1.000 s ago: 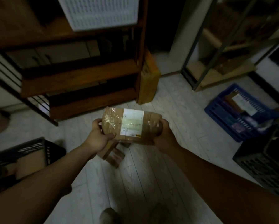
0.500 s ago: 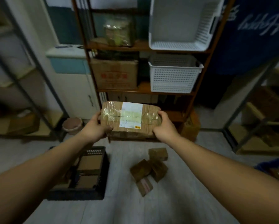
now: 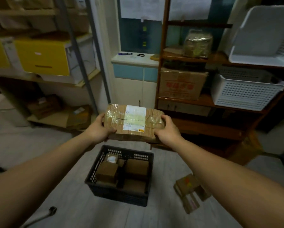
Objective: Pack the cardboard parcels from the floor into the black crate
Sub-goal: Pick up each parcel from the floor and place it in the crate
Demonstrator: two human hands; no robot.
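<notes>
Head view looks down on a brown, tape-wrapped cardboard parcel with a white shipping label (image 3: pixel 133 124), held in the air and seen just above the far rim of a black slotted plastic crate (image 3: pixel 121 193) that stands on the pale grey plank floor (image 3: pixel 72 203). Both hands clasp the parcel by its short ends: the left hand (image 3: pixel 99 129) curls round the left end with its thumb on the labelled face, and the right hand (image 3: pixel 166 130) grips the right end the same way. Inside the crate lie several smaller brown cardboard boxes (image 3: pixel 107 171), side by side. Right of the crate and apart from it, a small heap of flat cardboard parcels (image 3: pixel 189 191) lies on the floor. Behind the held parcel stands a dark wooden shelf unit (image 3: pixel 203 101) carrying a large printed carton (image 3: pixel 180 84) and white perforated plastic baskets (image 3: pixel 243 94).
</notes>
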